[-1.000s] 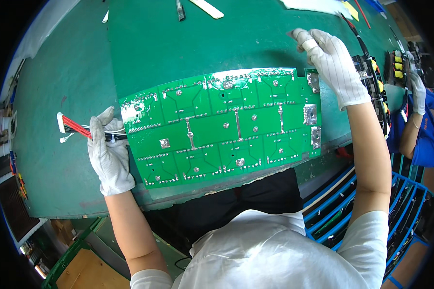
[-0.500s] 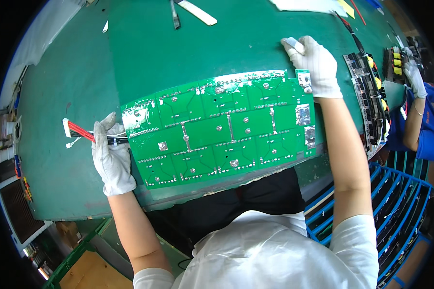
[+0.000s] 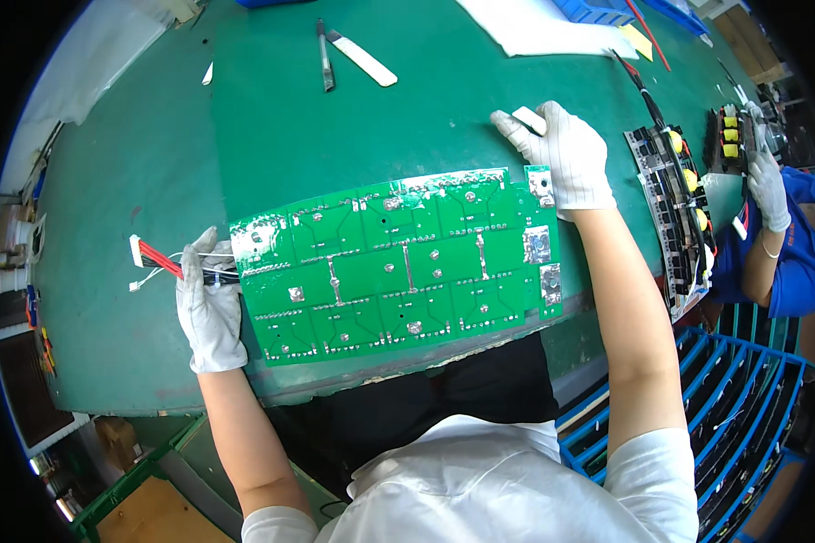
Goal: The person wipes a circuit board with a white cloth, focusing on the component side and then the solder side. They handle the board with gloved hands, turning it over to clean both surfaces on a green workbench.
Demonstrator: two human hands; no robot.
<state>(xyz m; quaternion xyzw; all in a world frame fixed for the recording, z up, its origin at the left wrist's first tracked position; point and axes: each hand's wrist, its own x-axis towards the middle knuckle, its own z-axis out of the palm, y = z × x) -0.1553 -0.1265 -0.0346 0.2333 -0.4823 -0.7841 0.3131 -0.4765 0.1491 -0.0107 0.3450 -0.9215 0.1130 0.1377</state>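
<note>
A large green circuit board [image 3: 371, 271] lies solder side up near the table's front edge, slightly tilted to the viewer's left. My gloved left hand [image 3: 210, 317] is closed at its left end, around a wire bundle [image 3: 165, 262] with red, black and white leads and white connectors. Whether those fingers also grip the board is hidden. Beyond the board's far right corner, my gloved right hand [image 3: 566, 158] is closed on a small white flat piece [image 3: 530, 119], which sticks out between thumb and fingers. The rest of that piece is hidden in the glove.
A black pen-like tool [image 3: 325, 59] and a white-handled flat tool [image 3: 362, 59] lie at the back. On the right stands a component-filled board [image 3: 670, 208]. A co-worker's gloved hand [image 3: 768, 190] works beyond it. Blue racks [image 3: 697, 407] stand below right.
The whole view has shifted, so the table and tools appear lower. My right hand has come slightly left, and the white piece in it shows more fully. My left hand keeps its hold.
</note>
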